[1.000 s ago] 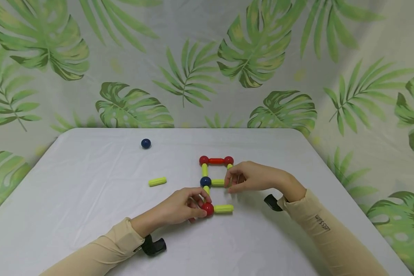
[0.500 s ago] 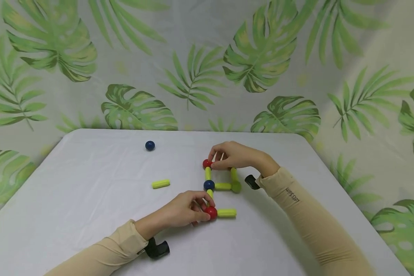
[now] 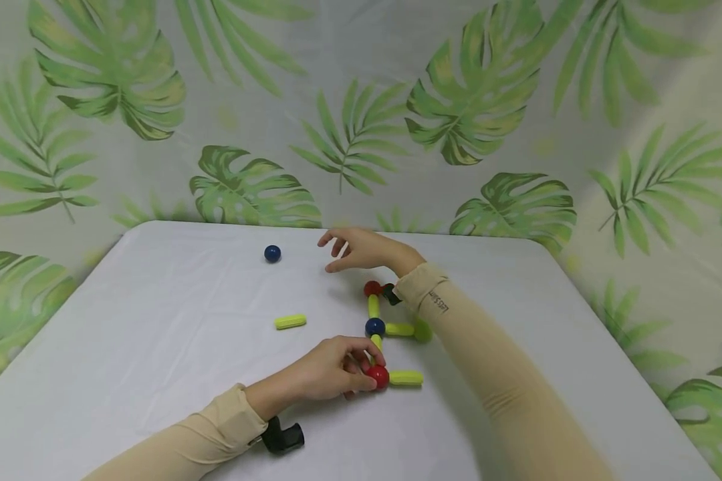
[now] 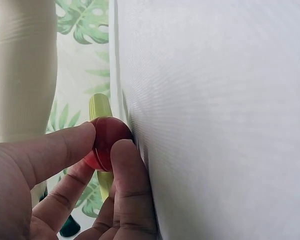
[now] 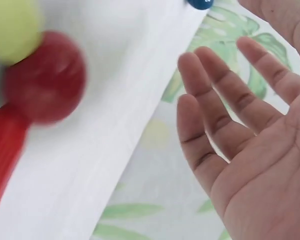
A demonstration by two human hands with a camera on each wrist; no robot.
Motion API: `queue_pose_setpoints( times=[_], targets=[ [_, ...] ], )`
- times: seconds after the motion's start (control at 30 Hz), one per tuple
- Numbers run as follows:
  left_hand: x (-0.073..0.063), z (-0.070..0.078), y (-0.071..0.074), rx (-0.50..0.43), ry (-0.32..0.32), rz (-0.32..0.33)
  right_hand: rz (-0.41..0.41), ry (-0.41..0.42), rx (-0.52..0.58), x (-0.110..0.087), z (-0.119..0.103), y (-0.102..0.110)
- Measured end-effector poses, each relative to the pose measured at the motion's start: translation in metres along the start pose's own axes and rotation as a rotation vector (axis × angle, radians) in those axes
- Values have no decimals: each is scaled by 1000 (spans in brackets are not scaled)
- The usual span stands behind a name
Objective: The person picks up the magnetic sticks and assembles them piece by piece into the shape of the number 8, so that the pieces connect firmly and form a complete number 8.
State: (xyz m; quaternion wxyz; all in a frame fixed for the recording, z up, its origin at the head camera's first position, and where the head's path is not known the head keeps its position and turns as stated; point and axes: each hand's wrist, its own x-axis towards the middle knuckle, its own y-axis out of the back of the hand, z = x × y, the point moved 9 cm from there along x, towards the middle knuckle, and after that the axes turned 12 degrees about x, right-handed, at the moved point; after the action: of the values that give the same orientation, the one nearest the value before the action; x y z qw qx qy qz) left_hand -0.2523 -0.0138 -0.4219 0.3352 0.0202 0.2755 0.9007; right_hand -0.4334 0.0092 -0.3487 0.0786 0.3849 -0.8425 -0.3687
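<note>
My left hand [image 3: 337, 371] pinches a red ball [image 4: 109, 131] at the near corner of a frame of balls and rods lying on the table. A yellow rod [image 3: 406, 378] sticks out rightward from that ball. Further up the frame are a blue ball [image 3: 375, 327], a yellow-green ball [image 3: 422, 331] and another red ball [image 3: 372, 288], joined by yellow rods. In the right wrist view a red rod [image 5: 5, 150] meets the far red ball. My right hand [image 3: 364, 249] hovers over the far part of the table, fingers spread and palm bare. Its sleeve hides the frame's far right corner.
A loose blue ball [image 3: 273, 253] lies at the back, left of the right hand's fingertips. A loose yellow rod [image 3: 291, 321] rests left of the frame. The white table [image 3: 174, 321] ends at a leaf-patterned cloth [image 3: 385, 133].
My right hand has moved from the frame's right side across its far end, up and left toward the loose blue ball. The left hand keeps its hold on the near red ball.
</note>
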Motion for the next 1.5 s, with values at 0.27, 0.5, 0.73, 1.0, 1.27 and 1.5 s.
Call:
queue_pose_setpoints(
  times=[0.27, 0.5, 0.73, 1.0, 1.27, 1.5],
  targets=[
    [0, -1, -4, -11, -2, -3, -27, -2, -29, 43, -10, -12],
    [-1, 3, -5, -2, -26, -6, -36, -23, -91, 72, -22, -24],
    [-1, 6, -1, 26, -45, 0, -34, -14, -188, 97, -35, -35],
    [0, 5, 0, 72, -40, 31, -81, -24, -261, 105, -37, -51],
    [1, 0, 3, 108, -35, 33, -82, -51, -249, 108, -42, -57],
    [-2, -4, 6, 104, -20, 44, -88, -78, -286, 118, -40, -64]
  ],
)
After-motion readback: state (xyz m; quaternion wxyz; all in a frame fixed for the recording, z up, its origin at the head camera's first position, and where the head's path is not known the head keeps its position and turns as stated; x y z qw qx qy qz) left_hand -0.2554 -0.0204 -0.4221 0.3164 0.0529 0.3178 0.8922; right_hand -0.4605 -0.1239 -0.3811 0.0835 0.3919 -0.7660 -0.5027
